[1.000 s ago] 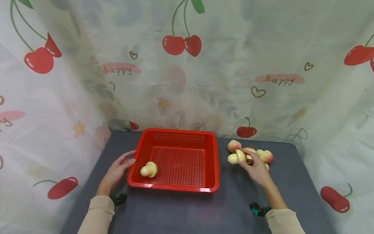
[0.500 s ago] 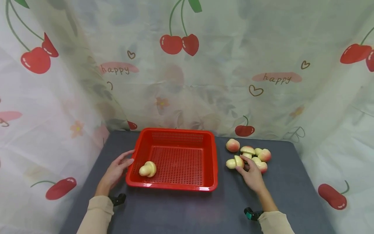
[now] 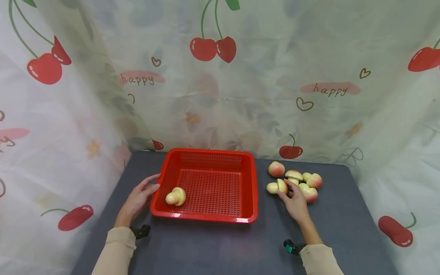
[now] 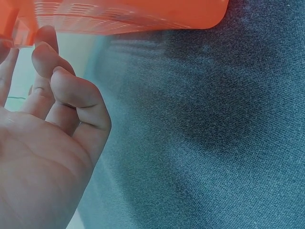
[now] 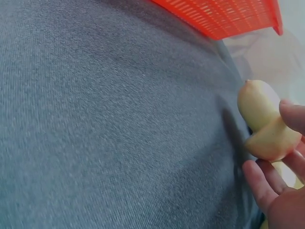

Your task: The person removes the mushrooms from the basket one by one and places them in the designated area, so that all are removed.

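Note:
In the head view, my right hand (image 3: 296, 203) pinches a toy mushroom (image 3: 277, 186) with a cream stem and a rounded cap, thumb and fingers at the cap. The right wrist view shows the same mushroom (image 5: 267, 121) with its stem pointing away from the palm. My left hand (image 3: 138, 198) holds the left rim of a red plastic basket (image 3: 206, 219), its fingers bent at the edge. Another cream mushroom (image 3: 175, 196) lies inside the basket, near its front left corner. Below the rim in the left wrist view, bent fingers (image 4: 78, 90) show.
Right of the basket, several more mushrooms with pinkish caps lie together, among them one at the back (image 3: 276, 169) and one at the right (image 3: 314, 180). All stand on a dark grey cloth-covered table (image 3: 220, 248). A cherry-printed curtain (image 3: 240, 107) encloses the back and sides.
My right hand has come slightly down and toward me with the mushroom, uncovering the other mushrooms behind it. The left hand stays at the basket rim.

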`<state>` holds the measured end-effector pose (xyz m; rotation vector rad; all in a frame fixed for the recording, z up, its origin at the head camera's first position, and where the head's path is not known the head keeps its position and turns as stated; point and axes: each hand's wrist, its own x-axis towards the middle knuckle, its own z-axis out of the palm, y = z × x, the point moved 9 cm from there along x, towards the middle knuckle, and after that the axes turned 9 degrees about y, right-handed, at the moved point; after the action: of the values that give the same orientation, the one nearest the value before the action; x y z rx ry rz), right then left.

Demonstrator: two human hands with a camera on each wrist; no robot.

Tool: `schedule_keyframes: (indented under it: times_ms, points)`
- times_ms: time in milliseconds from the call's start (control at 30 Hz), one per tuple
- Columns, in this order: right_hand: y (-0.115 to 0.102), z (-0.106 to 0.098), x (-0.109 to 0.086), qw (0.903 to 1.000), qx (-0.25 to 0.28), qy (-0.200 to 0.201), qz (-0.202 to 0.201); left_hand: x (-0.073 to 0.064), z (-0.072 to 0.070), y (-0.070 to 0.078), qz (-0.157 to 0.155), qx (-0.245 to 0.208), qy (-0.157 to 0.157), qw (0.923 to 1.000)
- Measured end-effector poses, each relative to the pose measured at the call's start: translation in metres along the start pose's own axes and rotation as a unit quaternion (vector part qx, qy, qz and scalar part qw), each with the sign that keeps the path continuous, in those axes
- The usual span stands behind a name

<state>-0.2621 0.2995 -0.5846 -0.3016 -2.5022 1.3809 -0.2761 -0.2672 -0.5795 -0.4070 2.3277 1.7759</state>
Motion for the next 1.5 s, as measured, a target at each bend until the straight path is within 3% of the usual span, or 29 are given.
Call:
schedule_keyframes:
  times_ms: [633, 967, 1267, 1500]
  points:
    - [-0.0012, 0.0103, -0.0017, 0.9998, -0.017, 0.006, 0.002, -0.0001, 0.0011, -0.0027, 0.003, -0.02, -0.009, 0.9998]
    - [-0.0018, 0.0054, -0.0021, 0.9983, -0.051, 0.027, 0.001, 0.0018, 0.0019, -0.0042, 0.001, -0.02, -0.012, 0.9997]
    - [-0.0043, 0.0022, -0.0022, 0.9978, -0.052, 0.032, 0.026, 0.0016, 0.0001, -0.0033, 0.002, -0.022, -0.014, 0.9997]
    - [-0.0094, 0.0004, -0.002, 0.9971, -0.067, 0.033, 0.012, 0.002, 0.0008, -0.0037, 0.004, -0.022, -0.017, 0.9996]
